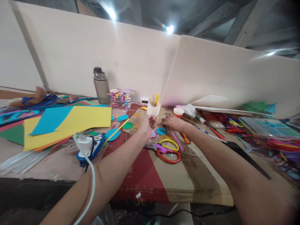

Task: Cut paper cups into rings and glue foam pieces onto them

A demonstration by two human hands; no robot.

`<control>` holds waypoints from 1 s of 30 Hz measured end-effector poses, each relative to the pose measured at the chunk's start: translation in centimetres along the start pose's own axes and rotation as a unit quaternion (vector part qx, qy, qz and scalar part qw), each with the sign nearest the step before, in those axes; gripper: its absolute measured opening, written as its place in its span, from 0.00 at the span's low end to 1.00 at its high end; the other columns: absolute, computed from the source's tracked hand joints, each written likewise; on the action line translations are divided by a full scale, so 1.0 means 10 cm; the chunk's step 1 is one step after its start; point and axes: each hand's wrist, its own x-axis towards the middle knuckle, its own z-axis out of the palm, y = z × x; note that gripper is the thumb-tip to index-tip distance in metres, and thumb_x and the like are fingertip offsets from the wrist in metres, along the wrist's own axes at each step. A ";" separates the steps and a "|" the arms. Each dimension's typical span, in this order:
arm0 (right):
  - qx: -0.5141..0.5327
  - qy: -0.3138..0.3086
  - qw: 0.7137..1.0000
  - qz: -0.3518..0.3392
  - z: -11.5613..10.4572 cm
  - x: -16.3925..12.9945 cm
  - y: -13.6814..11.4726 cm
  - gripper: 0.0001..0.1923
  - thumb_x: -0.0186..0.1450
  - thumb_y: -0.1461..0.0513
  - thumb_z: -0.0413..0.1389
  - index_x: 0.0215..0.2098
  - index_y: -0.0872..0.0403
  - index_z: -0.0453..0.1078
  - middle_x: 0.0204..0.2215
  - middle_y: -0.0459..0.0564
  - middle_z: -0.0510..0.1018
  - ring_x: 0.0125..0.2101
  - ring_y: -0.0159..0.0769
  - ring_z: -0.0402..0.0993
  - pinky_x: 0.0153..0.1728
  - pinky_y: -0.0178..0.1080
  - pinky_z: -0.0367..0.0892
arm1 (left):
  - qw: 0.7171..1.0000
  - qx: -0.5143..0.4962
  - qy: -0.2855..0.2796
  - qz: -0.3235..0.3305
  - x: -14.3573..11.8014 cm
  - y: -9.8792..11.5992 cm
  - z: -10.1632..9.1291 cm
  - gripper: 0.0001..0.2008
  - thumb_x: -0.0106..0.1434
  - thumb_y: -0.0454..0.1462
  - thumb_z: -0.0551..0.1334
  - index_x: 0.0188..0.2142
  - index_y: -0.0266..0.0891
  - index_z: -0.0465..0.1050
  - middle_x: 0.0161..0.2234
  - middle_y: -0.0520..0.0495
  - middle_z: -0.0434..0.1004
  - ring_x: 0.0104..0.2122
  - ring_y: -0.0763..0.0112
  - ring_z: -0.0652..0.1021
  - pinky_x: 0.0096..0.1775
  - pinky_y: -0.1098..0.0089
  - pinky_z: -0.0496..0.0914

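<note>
Two bare hands reach forward over a cluttered craft table [187, 187]. Just beyond the left hand [146, 125] stands a white cup [153, 110] holding several coloured sticks, yellow and orange among them, standing upright. Just beyond the right hand [174, 123] stands a second cup, red with a white rim [178, 112]; what it holds cannot be seen. Farther off behind the left hand, by the wall, a grey water bottle [101, 86] stands closed, and beside it sit two small stacks of colourful paper pieces [120, 97].

The left hand's fingers are pinched together near the base of the white cup, apparently on something small; what it is cannot be made out. The right hand rests knuckles up on the table with its fingers curled down among small items; whether it grips any of them cannot be told.

Between the two hands lies a blue paper circle [160, 131], close to the right hand's fingers. A pink circle [153, 134] lies just under the left hand. Nearer the person than both hands lie scissors with red and yellow handles [168, 153]. Left of the left arm lie yellow and blue paper sheets [70, 120] and a blue glue gun [90, 150].
</note>
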 end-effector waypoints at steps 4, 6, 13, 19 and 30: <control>-0.009 -0.026 0.999 -0.022 -0.03 0.02 0.05 0.21 0.62 0.71 0.52 0.53 0.57 0.72 0.42 0.58 0.76 0.43 0.43 0.69 0.48 0.44 0.64 | 1.000 0.002 0.005 0.005 0.02 0.00 -0.01 0.10 0.62 0.30 0.57 0.24 0.35 0.68 0.18 0.52 0.71 0.18 0.79 0.72 0.23 0.76 0.61; 0.007 -0.037 0.999 -0.023 -0.03 0.03 0.06 0.25 0.61 0.71 0.52 0.57 0.57 0.69 0.42 0.59 0.76 0.43 0.43 0.70 0.46 0.43 0.64 | 1.000 -0.001 0.005 0.007 0.03 0.00 -0.01 0.09 0.62 0.30 0.58 0.25 0.35 0.68 0.18 0.52 0.71 0.18 0.79 0.73 0.23 0.76 0.61; 0.034 -0.096 0.995 0.015 -0.06 0.05 0.08 0.17 0.60 0.70 0.57 0.47 0.57 0.75 0.40 0.58 0.77 0.39 0.40 0.73 0.40 0.38 0.65 | 1.000 -0.009 0.012 0.021 0.01 0.04 -0.01 0.08 0.61 0.29 0.58 0.25 0.35 0.68 0.17 0.53 0.71 0.17 0.80 0.72 0.23 0.78 0.61; 0.042 -0.027 0.995 0.090 -0.12 -0.06 0.13 0.09 0.63 0.71 0.54 0.33 0.59 0.76 0.36 0.59 0.78 0.40 0.40 0.74 0.43 0.40 0.65 | 0.999 -0.015 0.036 0.027 -0.02 0.09 0.02 0.08 0.61 0.30 0.58 0.25 0.35 0.67 0.16 0.54 0.69 0.16 0.81 0.71 0.22 0.78 0.60; 0.537 0.480 0.598 0.353 -0.75 0.12 0.10 0.10 0.55 0.61 0.62 0.34 0.56 0.73 0.24 0.45 0.77 0.23 0.33 0.74 0.27 0.37 0.72 | 0.999 -0.020 0.025 0.032 0.05 0.07 -0.02 0.05 0.59 0.30 0.59 0.27 0.36 0.67 0.17 0.55 0.69 0.16 0.81 0.71 0.19 0.79 0.59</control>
